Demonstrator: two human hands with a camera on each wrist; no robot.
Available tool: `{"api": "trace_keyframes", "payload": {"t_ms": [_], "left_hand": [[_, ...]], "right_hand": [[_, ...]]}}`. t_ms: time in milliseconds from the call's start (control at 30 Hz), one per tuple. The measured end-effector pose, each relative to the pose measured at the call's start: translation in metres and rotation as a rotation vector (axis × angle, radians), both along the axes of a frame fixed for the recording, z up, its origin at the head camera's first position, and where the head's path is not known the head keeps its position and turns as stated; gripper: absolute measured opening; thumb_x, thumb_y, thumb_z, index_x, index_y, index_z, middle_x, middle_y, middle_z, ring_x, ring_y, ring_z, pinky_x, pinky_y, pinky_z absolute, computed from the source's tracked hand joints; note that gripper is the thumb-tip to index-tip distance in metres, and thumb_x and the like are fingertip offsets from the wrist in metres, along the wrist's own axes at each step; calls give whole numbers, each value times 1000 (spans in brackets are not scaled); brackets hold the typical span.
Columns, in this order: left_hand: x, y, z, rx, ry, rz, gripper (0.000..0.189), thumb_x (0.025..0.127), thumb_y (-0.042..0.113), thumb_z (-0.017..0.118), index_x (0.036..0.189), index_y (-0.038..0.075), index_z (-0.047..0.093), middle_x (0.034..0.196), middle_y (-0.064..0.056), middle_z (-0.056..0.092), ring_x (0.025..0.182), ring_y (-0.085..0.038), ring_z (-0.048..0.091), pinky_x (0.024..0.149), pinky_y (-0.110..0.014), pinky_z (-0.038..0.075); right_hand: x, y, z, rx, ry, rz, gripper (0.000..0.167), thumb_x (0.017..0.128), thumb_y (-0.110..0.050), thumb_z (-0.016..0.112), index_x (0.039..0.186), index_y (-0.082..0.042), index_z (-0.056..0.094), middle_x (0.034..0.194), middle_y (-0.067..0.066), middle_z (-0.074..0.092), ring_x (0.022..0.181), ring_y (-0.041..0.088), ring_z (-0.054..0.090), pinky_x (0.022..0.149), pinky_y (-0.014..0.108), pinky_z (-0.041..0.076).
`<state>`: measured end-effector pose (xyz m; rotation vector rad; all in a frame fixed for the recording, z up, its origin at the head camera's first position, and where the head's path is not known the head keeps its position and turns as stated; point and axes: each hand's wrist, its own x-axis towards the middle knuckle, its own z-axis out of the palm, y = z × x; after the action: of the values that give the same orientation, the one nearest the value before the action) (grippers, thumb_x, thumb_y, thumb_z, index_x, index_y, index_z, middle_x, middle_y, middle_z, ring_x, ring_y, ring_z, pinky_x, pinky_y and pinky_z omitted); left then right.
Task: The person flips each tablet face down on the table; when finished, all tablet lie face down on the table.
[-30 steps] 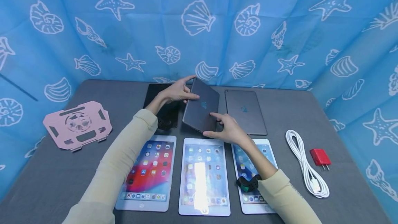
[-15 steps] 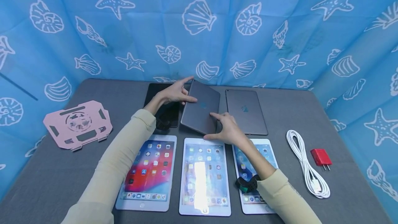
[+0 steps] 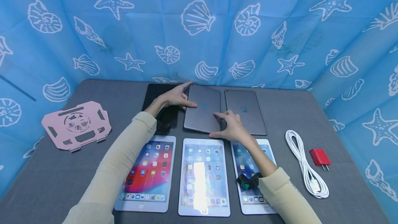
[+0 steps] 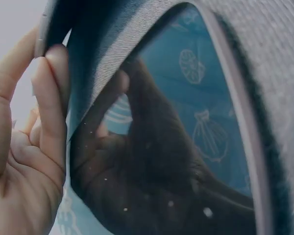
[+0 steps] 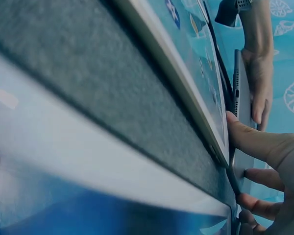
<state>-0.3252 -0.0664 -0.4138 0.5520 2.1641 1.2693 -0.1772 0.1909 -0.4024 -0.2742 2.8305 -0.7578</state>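
A dark grey tablet point(image 3: 200, 118), back side up with a logo, lies slightly tilted in the middle of the back row. My left hand point(image 3: 176, 96) grips its left edge near the far corner, thumb across the back. In the left wrist view that hand point(image 4: 24, 147) pinches the tablet's edge beside a black-screened tablet point(image 4: 206, 127) that mirrors it. My right hand point(image 3: 231, 126) holds the near right part, thumb at the near edge and a fingertip on the back. The right wrist view shows its thumb point(image 5: 250, 137) against the tablet's edge.
Another grey tablet point(image 3: 245, 111) lies face down to the right. Three lit white tablets point(image 3: 203, 177) stand in the front row. A pink stand point(image 3: 85, 136) is at left; a white cable point(image 3: 300, 155) and red charger point(image 3: 319, 157) at right. A blue curtain point(image 3: 174, 27) hangs behind.
The held tablet has come down from a steep tilt to nearly flat. My left hand has lowered with it, and my right hand has shifted slightly right.
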Motion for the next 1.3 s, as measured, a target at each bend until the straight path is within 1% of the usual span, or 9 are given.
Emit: {"api": "trace_keyframes", "payload": {"t_ms": [100, 200, 333, 433, 533, 700, 833, 1033, 1300], "left_hand": [[0, 1, -1, -33, -4, -12, 118, 87, 29, 83, 166, 21, -5, 62, 1, 64, 59, -14, 64, 75, -32, 59], [1, 3, 1, -71, -5, -15, 120, 86, 30, 83, 166, 19, -7, 64, 1, 65, 62, -15, 67, 78, -33, 59], [2, 6, 3, -123, 0, -10, 123, 85, 34, 84, 166, 18, -7, 68, 0, 67, 63, -15, 69, 82, -32, 59], [3, 8, 4, -157, -6, -2, 124, 84, 36, 85, 166, 19, -7, 70, -1, 68, 62, -15, 68, 80, -32, 59], [3, 9, 6, -184, -20, 8, 126, 83, 37, 86, 165, 20, -8, 71, -1, 68, 60, -14, 67, 76, -31, 59], [4, 10, 8, -198, -32, 11, 128, 82, 36, 87, 165, 19, -9, 70, -2, 67, 57, -14, 65, 68, -29, 59], [4, 10, 8, -205, -28, 8, 128, 82, 36, 86, 165, 18, -9, 69, -1, 66, 55, -13, 64, 65, -28, 58], [2, 9, 7, -223, -20, 6, 128, 82, 38, 87, 165, 18, -8, 67, 0, 66, 55, -13, 64, 66, -29, 58], [3, 11, 8, -250, -5, 6, 130, 80, 41, 87, 165, 17, -8, 66, 0, 65, 56, -14, 64, 71, -29, 58]], "right_hand": [[-2, 0, 0, 2, -15, -12, 89, 77, -37, 90, 153, -12, 49, 138, 23, 49, 114, 37, 42, 91, 54, 45], [-3, 0, 1, 4, -31, -22, 90, 78, -37, 90, 154, -13, 48, 143, 23, 47, 119, 38, 41, 96, 56, 46], [-3, 1, 2, 11, -33, -21, 89, 80, -35, 89, 154, -12, 46, 146, 23, 44, 121, 38, 40, 97, 57, 45], [-2, 1, 1, 8, -30, -16, 88, 81, -34, 88, 155, -11, 46, 146, 23, 44, 121, 38, 39, 97, 58, 45], [-3, 2, 0, -3, -31, -15, 88, 81, -33, 88, 155, -11, 46, 145, 22, 44, 122, 39, 39, 99, 60, 44], [-3, 3, -1, -16, -29, -9, 87, 81, -32, 88, 154, -10, 46, 145, 23, 44, 122, 39, 40, 99, 60, 44], [-4, 3, -2, -14, -30, -4, 88, 81, -33, 88, 154, -11, 46, 145, 23, 44, 120, 39, 40, 98, 59, 44], [-3, 2, -2, -11, -33, -1, 88, 81, -33, 88, 155, -11, 45, 145, 23, 43, 121, 39, 40, 99, 61, 43], [-3, 3, 0, -4, -45, 0, 87, 83, -33, 87, 155, -11, 44, 144, 22, 43, 119, 37, 38, 97, 57, 43]]}}
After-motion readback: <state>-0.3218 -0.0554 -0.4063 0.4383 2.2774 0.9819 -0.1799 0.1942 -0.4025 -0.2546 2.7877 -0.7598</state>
